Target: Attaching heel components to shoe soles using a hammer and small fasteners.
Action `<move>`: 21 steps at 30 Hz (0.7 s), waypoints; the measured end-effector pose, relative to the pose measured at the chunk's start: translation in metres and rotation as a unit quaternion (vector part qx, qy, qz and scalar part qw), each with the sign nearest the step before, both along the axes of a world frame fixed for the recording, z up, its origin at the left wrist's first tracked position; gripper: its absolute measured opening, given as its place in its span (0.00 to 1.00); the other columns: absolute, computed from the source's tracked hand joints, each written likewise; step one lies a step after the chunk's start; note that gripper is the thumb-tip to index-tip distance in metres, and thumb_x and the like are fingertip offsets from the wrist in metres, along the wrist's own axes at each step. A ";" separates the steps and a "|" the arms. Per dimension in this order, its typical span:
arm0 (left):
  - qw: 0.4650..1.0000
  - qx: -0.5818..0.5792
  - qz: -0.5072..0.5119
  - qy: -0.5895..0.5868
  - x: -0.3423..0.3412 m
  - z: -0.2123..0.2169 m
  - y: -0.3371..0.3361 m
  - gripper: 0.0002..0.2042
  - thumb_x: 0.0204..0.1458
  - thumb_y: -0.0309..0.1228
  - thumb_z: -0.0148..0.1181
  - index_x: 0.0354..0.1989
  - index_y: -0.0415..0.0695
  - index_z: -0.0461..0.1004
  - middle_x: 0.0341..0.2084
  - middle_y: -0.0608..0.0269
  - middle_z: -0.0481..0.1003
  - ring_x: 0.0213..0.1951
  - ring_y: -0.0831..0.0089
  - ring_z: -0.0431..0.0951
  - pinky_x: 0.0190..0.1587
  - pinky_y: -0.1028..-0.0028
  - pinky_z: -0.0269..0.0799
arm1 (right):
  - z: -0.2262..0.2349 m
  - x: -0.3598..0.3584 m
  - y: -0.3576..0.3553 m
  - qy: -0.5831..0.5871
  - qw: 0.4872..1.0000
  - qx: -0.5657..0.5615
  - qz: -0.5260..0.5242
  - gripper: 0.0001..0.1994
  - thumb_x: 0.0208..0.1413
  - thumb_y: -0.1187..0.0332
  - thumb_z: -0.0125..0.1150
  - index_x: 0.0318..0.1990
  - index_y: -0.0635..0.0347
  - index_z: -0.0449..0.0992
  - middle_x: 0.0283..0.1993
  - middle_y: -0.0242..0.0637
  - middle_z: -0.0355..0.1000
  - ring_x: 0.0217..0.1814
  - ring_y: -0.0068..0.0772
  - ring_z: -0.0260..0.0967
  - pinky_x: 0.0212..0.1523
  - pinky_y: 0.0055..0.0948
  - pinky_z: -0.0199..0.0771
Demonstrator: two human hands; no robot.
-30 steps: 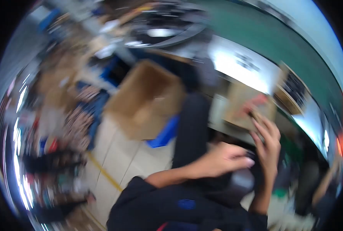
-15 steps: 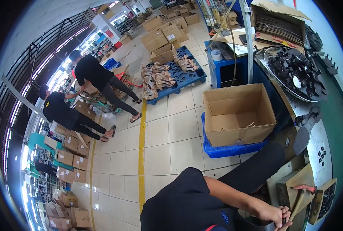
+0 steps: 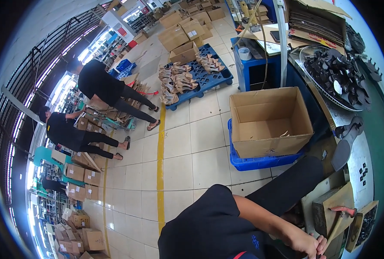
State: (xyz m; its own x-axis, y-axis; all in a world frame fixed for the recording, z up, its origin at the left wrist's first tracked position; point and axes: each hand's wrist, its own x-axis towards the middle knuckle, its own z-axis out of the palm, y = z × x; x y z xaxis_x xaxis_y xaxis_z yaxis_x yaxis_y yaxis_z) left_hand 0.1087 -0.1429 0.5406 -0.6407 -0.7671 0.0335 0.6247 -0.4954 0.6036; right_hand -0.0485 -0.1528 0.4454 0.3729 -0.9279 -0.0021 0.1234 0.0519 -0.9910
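Observation:
At the lower right, my left hand (image 3: 306, 244) is closed, its fingers bent around something that I cannot make out. A dark shape lies just below it at the lower edge, mostly cut off. My right hand cannot be made out. Close by, a hammer (image 3: 335, 225) with a wooden handle and reddish head rests over a worn block (image 3: 330, 207); its handle end reaches close to my left hand's fingers. Beyond the block, a grey shoe (image 3: 346, 144) lies on its side on the metal worktop (image 3: 361, 151), near several small black pieces (image 3: 363, 172).
An open cardboard box (image 3: 265, 146) stands on a blue crate (image 3: 267, 162). A wire basket (image 3: 315, 77) holds dark parts. Tan shoes (image 3: 181, 82) sit on a blue pallet (image 3: 218, 82). Two people (image 3: 101, 84) stand at a cart on the left. A shallow tray (image 3: 354, 228) edges the worktop.
The whole view has shifted slightly. My left hand has moved a little lower, and its fingers show less. On the left, the two people have shifted leftward and their arms have moved.

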 end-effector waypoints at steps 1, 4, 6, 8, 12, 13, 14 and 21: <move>1.000 0.000 0.000 -0.003 0.003 0.002 0.002 0.09 0.56 0.27 0.60 0.25 0.38 0.79 0.41 0.67 0.70 0.52 0.73 0.68 0.53 0.75 0.59 | -0.001 -0.001 0.002 -0.002 1.000 0.008 -0.001 0.18 0.64 0.68 0.56 0.58 0.66 0.68 0.39 0.44 0.75 0.36 0.38 0.71 0.41 0.36 0.71; 1.000 -0.001 0.000 -0.012 0.014 0.011 0.000 0.09 0.56 0.28 0.59 0.25 0.38 0.79 0.41 0.67 0.70 0.53 0.73 0.68 0.54 0.74 0.59 | -0.002 -0.005 0.006 -0.008 1.000 0.030 -0.005 0.19 0.64 0.68 0.56 0.59 0.66 0.67 0.39 0.44 0.75 0.35 0.38 0.70 0.40 0.36 0.71; 1.000 -0.002 -0.002 -0.019 0.016 0.012 -0.003 0.10 0.56 0.29 0.59 0.25 0.38 0.79 0.41 0.67 0.70 0.53 0.73 0.68 0.54 0.74 0.58 | -0.004 -0.008 0.010 -0.013 0.999 0.045 -0.009 0.19 0.64 0.68 0.56 0.60 0.66 0.67 0.38 0.43 0.75 0.34 0.37 0.70 0.39 0.35 0.70; 1.000 -0.005 -0.001 -0.027 0.024 0.017 -0.006 0.10 0.56 0.30 0.59 0.25 0.39 0.79 0.41 0.67 0.71 0.53 0.72 0.69 0.55 0.73 0.58 | -0.004 -0.008 0.012 -0.018 0.998 0.058 -0.010 0.19 0.64 0.68 0.56 0.60 0.65 0.67 0.38 0.43 0.74 0.34 0.36 0.70 0.38 0.35 0.70; 0.999 -0.012 -0.009 -0.038 0.021 0.015 -0.006 0.10 0.56 0.31 0.58 0.26 0.39 0.79 0.42 0.66 0.71 0.53 0.72 0.69 0.56 0.72 0.57 | -0.003 -0.015 0.017 -0.026 0.996 0.082 -0.023 0.20 0.65 0.68 0.56 0.61 0.65 0.66 0.37 0.42 0.74 0.32 0.35 0.69 0.36 0.34 0.69; 0.999 -0.014 -0.012 -0.040 0.019 0.014 -0.004 0.10 0.56 0.32 0.58 0.26 0.39 0.79 0.42 0.66 0.71 0.53 0.72 0.69 0.56 0.72 0.57 | -0.002 -0.018 0.019 -0.027 0.995 0.088 -0.027 0.20 0.65 0.68 0.55 0.62 0.65 0.66 0.37 0.42 0.74 0.32 0.35 0.69 0.35 0.34 0.69; 0.999 -0.016 -0.014 -0.042 0.022 0.015 -0.006 0.11 0.56 0.32 0.58 0.26 0.39 0.79 0.42 0.66 0.71 0.53 0.72 0.69 0.57 0.72 0.57 | -0.002 -0.020 0.021 -0.028 0.995 0.094 -0.031 0.20 0.65 0.68 0.55 0.62 0.65 0.65 0.37 0.42 0.74 0.32 0.34 0.68 0.35 0.33 0.69; 0.997 -0.028 -0.036 -0.063 0.013 0.008 -0.004 0.12 0.56 0.34 0.57 0.27 0.39 0.78 0.43 0.65 0.72 0.54 0.71 0.69 0.59 0.70 0.55 | 0.000 -0.032 0.035 -0.045 0.988 0.137 -0.061 0.21 0.66 0.69 0.55 0.64 0.64 0.64 0.36 0.41 0.73 0.29 0.32 0.67 0.32 0.32 0.68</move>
